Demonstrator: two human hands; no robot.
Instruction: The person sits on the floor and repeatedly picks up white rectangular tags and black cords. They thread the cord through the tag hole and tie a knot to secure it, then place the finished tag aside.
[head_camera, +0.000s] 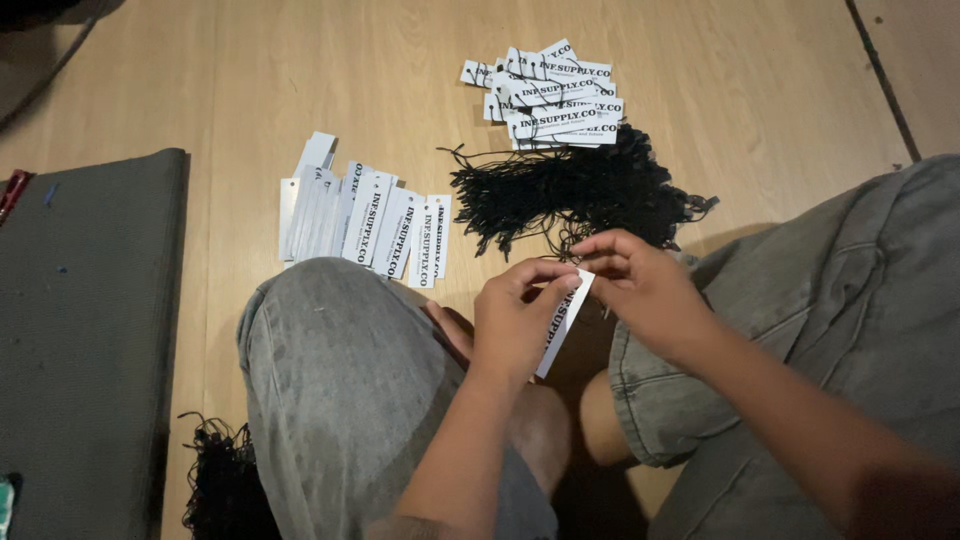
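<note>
The person sits on a wooden floor (250, 90) with knees drawn in, in grey trousers, and both hands meet over the gap between the legs. The left hand (515, 320) is closed on a white paper tag (565, 320), thumb and fingers pinching its upper end so the tag hangs slanting down toward the lap. The right hand (640, 285) is closed too, its fingertips pinched together at the top corner of the same tag, touching it; a thin black string seems to run between those fingers, but it is too fine to tell for sure. Just beyond the hands, on the floor, lies a loose heap of black strings (580, 195), its near edge close to the right hand. Beyond that heap, toward the far edge of the floor in view, sits a pile of white tags (555, 95) with strings already on them, touching the heap's far side. To the left of the heap, just past the left knee, a row of white tags (365, 215) lies fanned out and overlapping. A dark grey mat (90, 340) covers the floor along the left edge, and a second tuft of black strings (215, 480) lies beside it near the bottom edge, behind the left leg.
</note>
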